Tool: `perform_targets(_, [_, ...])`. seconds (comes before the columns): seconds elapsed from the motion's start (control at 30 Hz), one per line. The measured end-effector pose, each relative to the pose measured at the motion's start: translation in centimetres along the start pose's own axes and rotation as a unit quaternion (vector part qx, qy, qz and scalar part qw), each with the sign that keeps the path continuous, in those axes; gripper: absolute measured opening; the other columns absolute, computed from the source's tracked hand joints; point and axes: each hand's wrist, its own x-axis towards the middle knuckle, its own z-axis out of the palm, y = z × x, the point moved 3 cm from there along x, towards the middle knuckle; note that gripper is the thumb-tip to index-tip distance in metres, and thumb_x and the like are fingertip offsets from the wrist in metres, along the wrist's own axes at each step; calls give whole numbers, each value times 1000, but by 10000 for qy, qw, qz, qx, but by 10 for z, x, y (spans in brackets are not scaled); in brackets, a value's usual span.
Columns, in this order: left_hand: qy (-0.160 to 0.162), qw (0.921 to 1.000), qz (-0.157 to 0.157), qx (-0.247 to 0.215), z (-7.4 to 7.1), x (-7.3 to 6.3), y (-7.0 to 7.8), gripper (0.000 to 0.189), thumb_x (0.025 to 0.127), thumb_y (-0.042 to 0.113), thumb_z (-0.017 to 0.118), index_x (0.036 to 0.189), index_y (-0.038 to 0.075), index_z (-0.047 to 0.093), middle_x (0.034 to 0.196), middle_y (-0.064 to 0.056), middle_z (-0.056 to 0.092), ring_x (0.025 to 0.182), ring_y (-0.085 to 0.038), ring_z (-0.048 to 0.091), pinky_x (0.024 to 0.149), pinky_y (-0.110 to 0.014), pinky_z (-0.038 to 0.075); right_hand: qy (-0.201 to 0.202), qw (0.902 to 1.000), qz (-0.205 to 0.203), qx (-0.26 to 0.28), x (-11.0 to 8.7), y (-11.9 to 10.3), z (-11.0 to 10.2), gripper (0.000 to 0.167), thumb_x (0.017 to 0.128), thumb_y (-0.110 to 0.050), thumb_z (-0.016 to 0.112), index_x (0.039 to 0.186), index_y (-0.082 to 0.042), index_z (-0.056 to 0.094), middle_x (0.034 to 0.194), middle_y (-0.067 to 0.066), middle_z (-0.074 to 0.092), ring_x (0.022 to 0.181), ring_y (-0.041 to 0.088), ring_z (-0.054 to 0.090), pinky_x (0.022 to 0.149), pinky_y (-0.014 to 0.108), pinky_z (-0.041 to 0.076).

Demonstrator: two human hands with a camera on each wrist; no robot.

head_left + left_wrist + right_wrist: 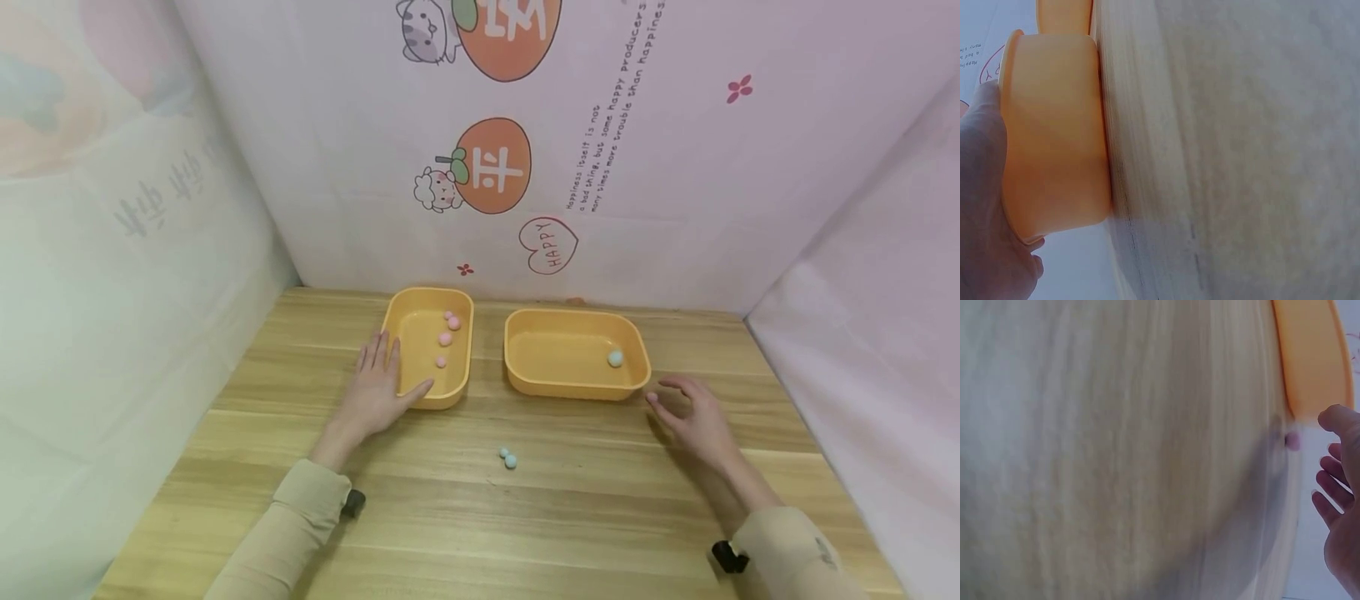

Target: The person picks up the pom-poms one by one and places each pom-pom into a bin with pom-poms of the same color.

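My left hand rests at the left side of a yellow tray, fingers straight and spread, thumb across its near corner. Several pink balls lie inside that tray. In the left wrist view the thumb lies along the rim of the same tray. My right hand is at the near right corner of a second yellow tray, thumb and forefinger apart. One small pink ball sits on the table beside that corner, apart from the hand's fingers in the right wrist view.
A pale blue-green ball lies in the second tray. Two smaller blue-green balls sit close together on the wooden table. Printed cloth hangs as a wall behind the trays and along both sides.
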Motion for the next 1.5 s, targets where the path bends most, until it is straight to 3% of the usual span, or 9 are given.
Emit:
perform_targets(0.2, [25,10000,9,23,1,0,-1,113,104,78,47,171,-9,21,183,-30,7,172,-49,10,142,-62,10,-476,9983,279,-190,6,11,5,38,102,-14,79,129,10,68,130,36,68,121,56,65,103,76,53])
perform_targets(0.37, [36,10000,8,58,2,0,-3,113,104,80,45,171,-8,21,183,-30,8,172,-49,11,142,-62,11,-487,9981,224,-320,9,15,12,35,99,-10,81,125,9,70,123,33,71,113,51,70,99,69,58])
perform_targets(0.5, [34,10000,11,39,2,0,-3,114,104,80,46,171,-9,21,183,-29,8,172,-49,10,142,-62,10,-364,9985,96,-396,11,16,15,33,94,-5,83,122,8,72,118,29,73,106,46,72,91,51,63])
perform_targets(0.67, [1,9999,-40,-99,1,-1,-1,114,103,79,48,171,-9,20,184,-28,6,172,-47,8,142,-62,9,-255,9987,46,-448,10,18,16,21,95,-4,82,114,3,75,111,23,75,101,39,72,82,31,58])
perform_targets(1.0, [34,9999,-58,-129,0,-1,0,113,104,78,50,171,-8,22,184,-29,5,172,-47,8,142,-61,9,-44,9988,-103,-482,9,22,22,10,95,-1,81,104,1,76,101,19,75,92,31,69,73,25,54])
perform_targets(1.33, [-17,9999,-80,-80,2,-2,-1,113,104,78,48,171,-8,22,183,-29,5,172,-48,8,142,-61,8,47,9991,58,-416,5,22,18,8,94,3,77,101,2,74,100,20,73,93,33,68,77,22,51])
perform_targets(1.5, [-12,9999,-80,-62,1,-1,0,113,104,78,49,171,-8,21,183,-30,5,172,-48,9,142,-61,9,172,9985,-210,-474,-1,16,14,11,89,7,77,98,2,73,94,17,72,89,31,68,76,21,49])
